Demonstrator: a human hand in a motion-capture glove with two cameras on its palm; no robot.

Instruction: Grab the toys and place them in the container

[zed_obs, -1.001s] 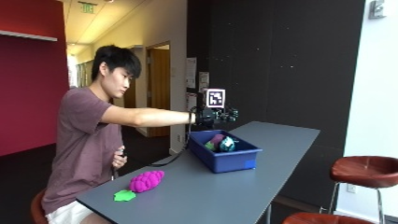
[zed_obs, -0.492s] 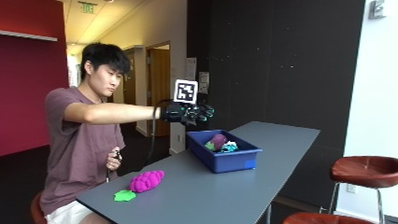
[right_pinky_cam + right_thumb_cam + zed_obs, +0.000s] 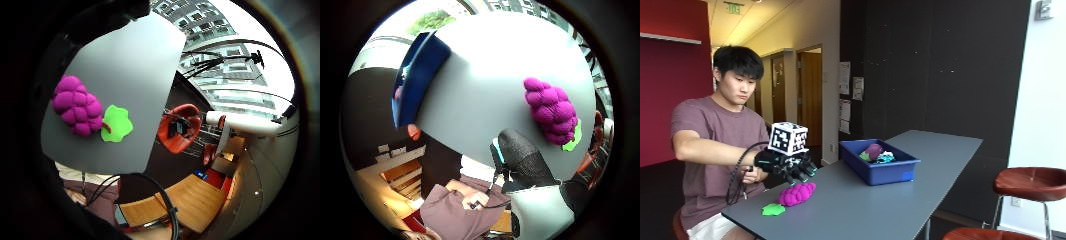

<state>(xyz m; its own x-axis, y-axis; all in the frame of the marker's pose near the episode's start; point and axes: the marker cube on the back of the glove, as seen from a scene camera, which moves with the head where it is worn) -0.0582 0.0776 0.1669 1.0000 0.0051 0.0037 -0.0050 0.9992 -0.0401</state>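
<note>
A magenta grape-bunch toy (image 3: 797, 194) with a green leaf (image 3: 773, 209) lies on the grey table (image 3: 906, 200) near its front end. My gloved right hand (image 3: 788, 168) hovers just above the grapes, fingers spread and pointing down, holding nothing. Both palm views show the grapes (image 3: 76, 105) (image 3: 552, 111) and leaf (image 3: 116, 124) on the tabletop below the hand, with a gloved finger (image 3: 522, 157) beside them. The blue container (image 3: 878, 163) stands mid-table with a purple toy (image 3: 872, 150) and a teal-and-white toy (image 3: 884, 157) inside.
The person sits at the table's front end, the bare hand low by the table edge. Red stools (image 3: 1031, 183) stand to the right of the table. Bare tabletop lies between the grapes and the blue container (image 3: 415, 75).
My right hand has swung from above the container back toward the person and down, now hovering over the grape toy. The toys in the container stay put.
</note>
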